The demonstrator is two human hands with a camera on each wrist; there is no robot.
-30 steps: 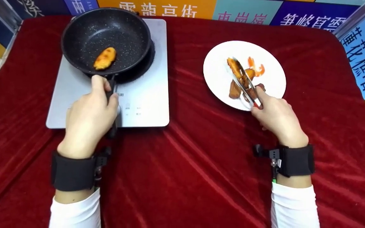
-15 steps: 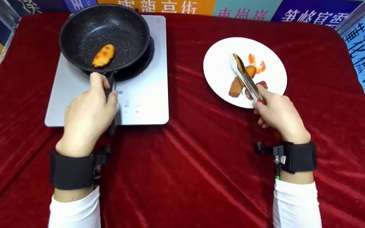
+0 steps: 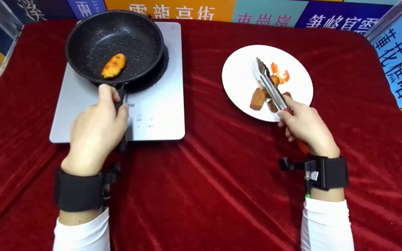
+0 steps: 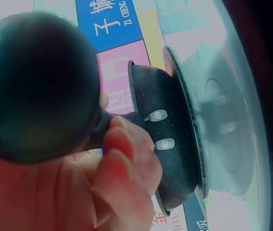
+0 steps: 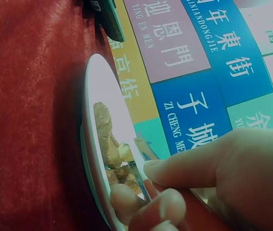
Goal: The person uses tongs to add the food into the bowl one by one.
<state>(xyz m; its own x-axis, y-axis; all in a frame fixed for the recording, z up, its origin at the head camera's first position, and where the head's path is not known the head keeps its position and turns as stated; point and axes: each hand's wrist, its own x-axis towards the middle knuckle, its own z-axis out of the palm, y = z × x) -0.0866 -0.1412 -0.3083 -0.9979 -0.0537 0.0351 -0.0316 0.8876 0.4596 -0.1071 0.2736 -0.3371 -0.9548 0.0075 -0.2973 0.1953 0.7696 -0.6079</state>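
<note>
My left hand grips the handle of a black speckled frying pan on a silver induction cooker. One browned yellow piece of food lies inside the pan. In the left wrist view, fingers curl round the handle by the pan's riveted side. My right hand holds metal tongs with red grips over a white plate. Brown pieces of food lie under and beside the tongs. Whether the tongs' tips hold a piece cannot be seen.
Red velvet cloth covers the table. Orange-red garnish lies on the plate's right half. Panels with printed characters stand along the back and sides. Each wrist wears a black camera band.
My right hand has turned the tongs. The golden piece seen between their tips earlier is no longer visible there. The left hand keeps hold of the pan handle; the whole view shifts slightly.
</note>
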